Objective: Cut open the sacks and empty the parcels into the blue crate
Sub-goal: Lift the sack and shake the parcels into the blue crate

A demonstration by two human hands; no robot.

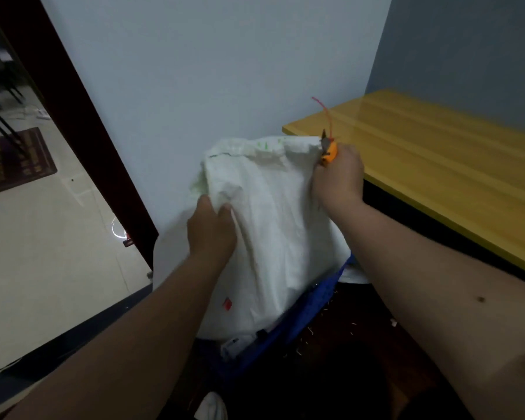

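A large white woven sack (273,225) stands upright in the blue crate (309,316), leaning toward the wall. My left hand (211,233) grips a fold of the sack on its left side. At the sack's tied top right corner, my right hand (338,175) holds an orange-handled cutter (329,153). Its dark blade touches a red tie (325,116) that sticks up from that corner. A pale parcel (235,342) shows in the crate below the sack.
A yellow wooden table (437,165) stands at the right, close to the sack. The pale wall is straight behind. At the left a dark door frame (82,131) opens onto a tiled floor with a brown mat (15,159). Small white scraps litter the dark floor near the crate.
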